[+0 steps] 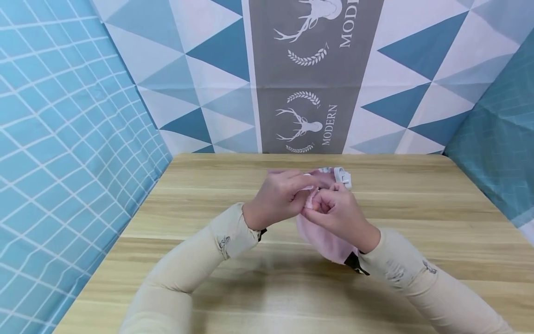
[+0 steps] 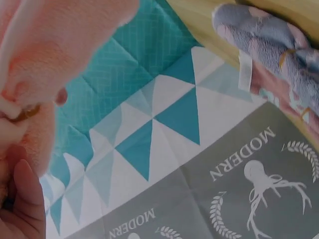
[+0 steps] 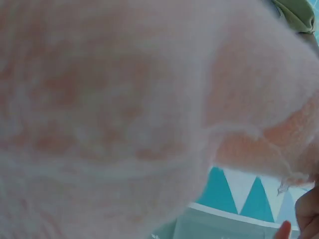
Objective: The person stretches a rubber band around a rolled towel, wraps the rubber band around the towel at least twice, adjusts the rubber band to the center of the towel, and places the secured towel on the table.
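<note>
A pink fluffy cloth (image 1: pixel 321 241) hangs from both my hands above the wooden table. My left hand (image 1: pixel 279 195) pinches its upper part, and my right hand (image 1: pixel 342 211) grips it close beside, fingers curled. In the left wrist view the pink plush (image 2: pixel 55 55) is gathered, with a thin amber band (image 2: pixel 27 113) at the gather beside fingertips (image 2: pixel 29 186). The same cloth (image 3: pixel 109 114) fills most of the right wrist view, blurred, with fingers (image 3: pixel 310 209) at the lower right. The hands hide how the cloth is folded between them.
Behind the hands lies a pink patterned piece with a white end (image 1: pixel 343 177). The left wrist view shows a grey-and-pink plush bundle (image 2: pixel 264 37) with amber bands round it. The wooden table (image 1: pixel 200 185) meets a patterned wall covering (image 1: pixel 300 74) at the back.
</note>
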The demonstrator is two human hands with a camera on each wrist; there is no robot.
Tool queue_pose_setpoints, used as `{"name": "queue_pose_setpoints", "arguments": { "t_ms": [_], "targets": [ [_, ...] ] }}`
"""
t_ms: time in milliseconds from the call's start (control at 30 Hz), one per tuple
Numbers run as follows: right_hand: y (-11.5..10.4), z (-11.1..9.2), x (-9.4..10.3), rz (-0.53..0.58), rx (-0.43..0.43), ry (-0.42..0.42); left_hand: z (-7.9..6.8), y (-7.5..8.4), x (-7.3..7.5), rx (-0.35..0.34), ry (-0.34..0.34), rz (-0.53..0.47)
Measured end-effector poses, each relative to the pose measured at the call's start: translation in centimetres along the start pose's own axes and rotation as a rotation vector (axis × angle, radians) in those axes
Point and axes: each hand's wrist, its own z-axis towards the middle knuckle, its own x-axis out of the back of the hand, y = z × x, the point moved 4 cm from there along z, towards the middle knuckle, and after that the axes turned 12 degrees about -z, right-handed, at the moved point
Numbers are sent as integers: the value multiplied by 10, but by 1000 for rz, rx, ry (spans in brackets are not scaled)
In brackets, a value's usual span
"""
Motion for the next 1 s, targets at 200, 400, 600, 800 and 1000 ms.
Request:
{"name": "queue_pose_setpoints", "arguments": {
  "t_ms": [200, 400, 600, 800, 1000],
  "targets": [
    [-10, -1, -5, -303, 312, 81, -3, -11, -2, 123, 27, -103],
    [-7, -9, 2, -348, 253, -17, -10, -28, 11, 339, 92, -179],
    [-5, -13, 5, -357, 255, -30, -15, -40, 25, 519, 141, -224],
    [-6, -15, 3, -366, 295, -49, -21, -52, 36, 698, 207, -294],
    [-4, -13, 0, -320, 315, -95, -20, -53, 36, 902, 166, -400]
  ]
}}
